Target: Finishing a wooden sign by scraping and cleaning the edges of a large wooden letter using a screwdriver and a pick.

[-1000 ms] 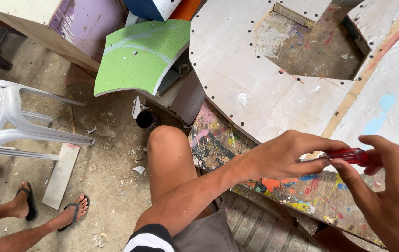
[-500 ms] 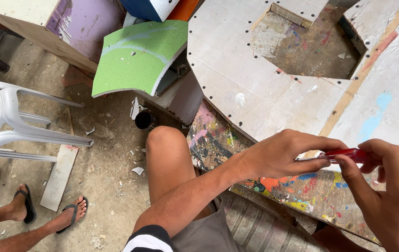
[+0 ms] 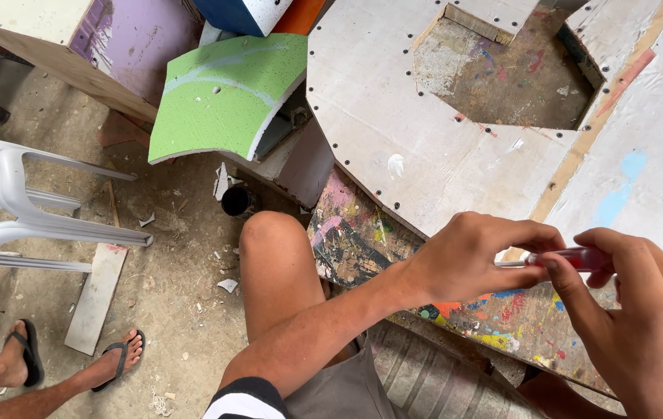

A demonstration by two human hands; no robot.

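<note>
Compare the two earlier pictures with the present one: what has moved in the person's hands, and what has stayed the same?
Little has changed. The right hand has shifted slightly, its fingers curling closer over the red-handled tool; the left hand still pinches the tool's metal end. Nothing was picked up or let go. The white panel, green board, white plastic chair and another person's sandalled feet stay as they were.

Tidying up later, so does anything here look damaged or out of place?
Yes. The white board has a big jagged hole cut through it, the bench is paint-smeared, and white scraps litter the dirt floor.
</note>
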